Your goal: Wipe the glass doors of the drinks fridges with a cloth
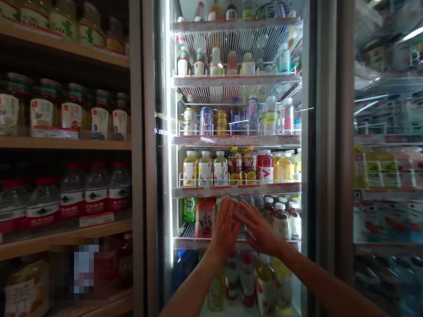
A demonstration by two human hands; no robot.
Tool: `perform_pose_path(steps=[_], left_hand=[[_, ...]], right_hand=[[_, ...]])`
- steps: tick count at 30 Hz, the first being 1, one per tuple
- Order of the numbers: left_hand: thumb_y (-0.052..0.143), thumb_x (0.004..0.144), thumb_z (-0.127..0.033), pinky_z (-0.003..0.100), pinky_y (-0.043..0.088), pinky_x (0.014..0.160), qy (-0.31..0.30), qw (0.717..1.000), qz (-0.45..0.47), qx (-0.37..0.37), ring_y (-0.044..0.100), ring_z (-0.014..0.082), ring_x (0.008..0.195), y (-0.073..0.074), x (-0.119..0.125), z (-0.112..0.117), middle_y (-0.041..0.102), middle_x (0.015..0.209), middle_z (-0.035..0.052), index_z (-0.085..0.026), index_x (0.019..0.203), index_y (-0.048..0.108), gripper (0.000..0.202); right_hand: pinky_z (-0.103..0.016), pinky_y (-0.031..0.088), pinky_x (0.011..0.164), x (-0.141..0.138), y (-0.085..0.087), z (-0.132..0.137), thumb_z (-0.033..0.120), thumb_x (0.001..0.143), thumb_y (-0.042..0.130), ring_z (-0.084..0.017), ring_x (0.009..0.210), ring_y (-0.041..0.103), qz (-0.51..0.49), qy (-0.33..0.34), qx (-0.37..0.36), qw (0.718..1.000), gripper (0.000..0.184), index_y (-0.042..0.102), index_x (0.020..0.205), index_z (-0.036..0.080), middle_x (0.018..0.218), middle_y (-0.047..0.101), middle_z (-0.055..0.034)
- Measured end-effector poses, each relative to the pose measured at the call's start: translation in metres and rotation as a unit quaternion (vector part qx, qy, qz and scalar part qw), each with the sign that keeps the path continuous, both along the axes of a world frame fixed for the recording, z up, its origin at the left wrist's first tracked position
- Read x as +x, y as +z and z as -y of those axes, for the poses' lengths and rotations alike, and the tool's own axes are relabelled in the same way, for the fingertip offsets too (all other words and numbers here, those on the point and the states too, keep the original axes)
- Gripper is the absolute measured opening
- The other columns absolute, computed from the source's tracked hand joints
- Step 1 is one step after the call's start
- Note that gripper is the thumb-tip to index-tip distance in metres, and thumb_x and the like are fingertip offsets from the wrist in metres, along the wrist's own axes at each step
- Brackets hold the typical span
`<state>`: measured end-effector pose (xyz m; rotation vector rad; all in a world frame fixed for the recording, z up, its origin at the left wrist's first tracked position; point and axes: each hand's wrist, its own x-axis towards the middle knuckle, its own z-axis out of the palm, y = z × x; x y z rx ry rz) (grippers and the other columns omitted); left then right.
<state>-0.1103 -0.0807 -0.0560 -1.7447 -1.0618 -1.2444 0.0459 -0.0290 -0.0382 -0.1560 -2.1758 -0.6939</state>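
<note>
Both my hands are raised in front of a lit drinks cooler, at the height of its second-lowest visible shelf. My left hand (pixel 225 226) has its fingers stretched upward, close together, beside a red drink pack (pixel 205 218). From the right, my right hand (pixel 262 226) slants in with its fingers extended and slightly apart. The fingertips of the two hands meet or nearly meet. I see nothing held in either; what lies behind the fingers is mostly hidden. Dark bottles with white caps (pixel 281 220) stand to the right of my right hand.
Above are bottles of fruit tea (pixel 220 169) and, higher, several cans (pixel 206 121). Tall bottles (pixel 265 284) stand below my forearms. At left, wooden shelves (pixel 66 143) hold jars and water bottles (pixel 72 193). A metal frame (pixel 330 154) separates another cooler on the right.
</note>
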Motion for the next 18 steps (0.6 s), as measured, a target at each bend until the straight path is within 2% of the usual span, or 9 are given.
perform_pose_path(steps=[4,6,9,11,13,15,16,18], left_hand=[[0.044,0.088,-0.025,0.048,0.036,0.106,0.086,0.994,-0.005,0.073,0.019,0.0258,0.138,0.008,0.024,-0.024,0.037,0.141,0.0150,-0.014,0.138,0.029,0.054],[0.044,0.088,-0.023,0.045,0.036,0.106,0.093,0.990,-0.051,0.092,0.022,0.0235,0.137,0.015,0.014,-0.029,0.041,0.139,0.0130,-0.015,0.138,0.030,0.052],[0.042,0.089,-0.024,0.041,0.035,0.107,0.101,0.985,-0.075,0.117,0.024,0.0210,0.136,0.032,-0.043,-0.021,0.042,0.139,0.0107,-0.019,0.138,0.030,0.051],[0.041,0.090,-0.026,0.044,0.032,0.108,0.153,0.974,0.003,0.165,0.023,0.0234,0.137,0.049,-0.089,-0.011,0.035,0.143,0.0130,-0.020,0.139,0.027,0.052],[0.040,0.090,-0.025,0.048,0.029,0.108,0.198,0.948,0.114,0.221,0.021,0.0260,0.137,0.065,-0.116,-0.005,0.028,0.146,0.0160,-0.018,0.139,0.028,0.051],[0.039,0.090,-0.023,0.051,0.027,0.108,0.206,0.937,0.151,0.239,0.017,0.0275,0.138,0.076,-0.110,-0.007,0.025,0.147,0.0168,-0.017,0.139,0.027,0.051],[0.038,0.090,-0.023,0.051,0.027,0.108,0.196,0.946,0.124,0.226,0.015,0.0273,0.138,0.078,-0.098,-0.010,0.026,0.147,0.0157,-0.017,0.140,0.026,0.052],[0.037,0.089,-0.023,0.048,0.029,0.108,0.155,0.975,-0.017,0.160,0.014,0.0255,0.139,0.079,-0.069,-0.018,0.031,0.145,0.0114,-0.020,0.140,0.026,0.051]], right_hand=[[-0.052,0.020,0.110,0.030,0.031,-0.023,0.016,0.085,0.042,-0.025,0.139,0.016,-0.116,-0.097,0.080,0.985,0.065,0.017,0.145,0.022,0.151,0.018,-0.0100],[-0.052,0.016,0.111,0.038,0.047,-0.035,0.019,0.088,0.041,-0.024,0.139,0.016,-0.179,-0.155,0.084,0.968,0.065,0.011,0.146,0.024,0.152,0.016,-0.0093],[-0.051,0.013,0.112,0.047,0.055,-0.049,0.022,0.090,0.039,-0.023,0.139,0.017,-0.191,-0.200,0.085,0.957,0.065,0.007,0.146,0.027,0.152,0.017,-0.0067],[-0.051,0.012,0.112,0.049,0.050,-0.055,0.023,0.091,0.039,-0.023,0.140,0.015,-0.193,-0.208,0.089,0.955,0.065,0.004,0.146,0.026,0.152,0.016,-0.0062],[-0.051,0.012,0.111,0.048,0.041,-0.058,0.024,0.091,0.039,-0.024,0.140,0.013,-0.211,-0.210,0.087,0.951,0.066,0.003,0.146,0.025,0.153,0.013,-0.0065],[-0.052,0.012,0.111,0.045,0.035,-0.059,0.025,0.090,0.039,-0.025,0.140,0.013,-0.226,-0.210,0.082,0.948,0.066,0.003,0.146,0.025,0.153,0.011,-0.0063],[-0.052,0.012,0.111,0.043,0.034,-0.059,0.025,0.090,0.039,-0.025,0.140,0.014,-0.228,-0.208,0.080,0.948,0.066,0.003,0.146,0.025,0.153,0.012,-0.0059],[-0.052,0.012,0.111,0.043,0.033,-0.060,0.026,0.090,0.039,-0.025,0.139,0.015,-0.228,-0.201,0.077,0.950,0.066,0.004,0.146,0.026,0.153,0.013,-0.0051]])
